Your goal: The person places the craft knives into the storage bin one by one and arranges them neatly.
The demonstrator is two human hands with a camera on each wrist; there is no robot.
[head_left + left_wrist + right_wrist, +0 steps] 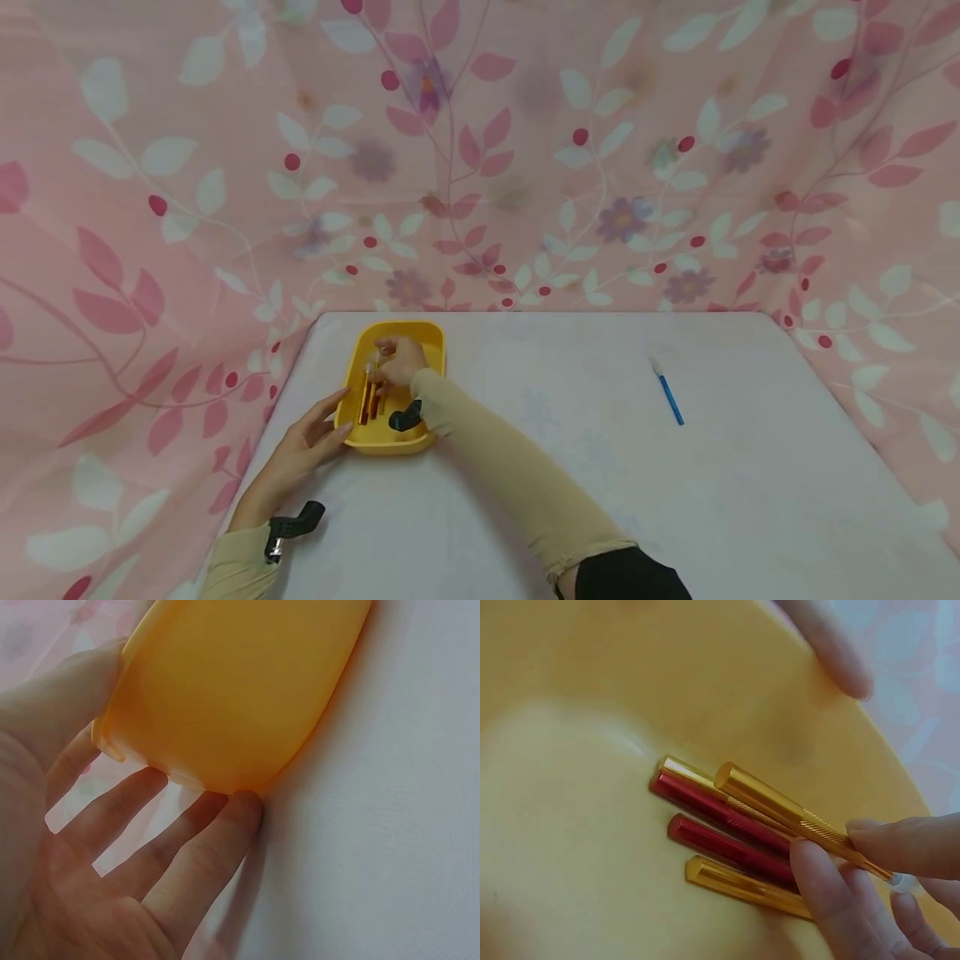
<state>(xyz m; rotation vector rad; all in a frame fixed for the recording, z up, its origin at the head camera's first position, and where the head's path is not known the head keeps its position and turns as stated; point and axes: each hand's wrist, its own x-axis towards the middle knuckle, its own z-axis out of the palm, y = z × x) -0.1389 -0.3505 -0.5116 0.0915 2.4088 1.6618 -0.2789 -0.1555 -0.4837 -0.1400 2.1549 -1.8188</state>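
Observation:
A yellow plastic tray [397, 446] sits at the left of the white table. My left hand [303, 450] holds its near left side, thumb and fingers against the wall and rim [225, 697]. Inside the tray, my right hand [402, 360] pinches a gold craft knife [769, 796] with a knurled grip and a clear cap, partly covered by the fingers. The knife is tilted over the others. Beneath it two red craft knives [712, 840] and gold craft knives [735, 881] lie side by side on the tray floor, their far ends hidden behind my fingers.
A blue craft knife [670, 398] with a pale cap lies alone on the right side of the white table [540, 367]. Floral pink cloth [510, 167] hangs behind and beside the table. A dark wrist camera [407, 416] sits over the tray on the right wrist.

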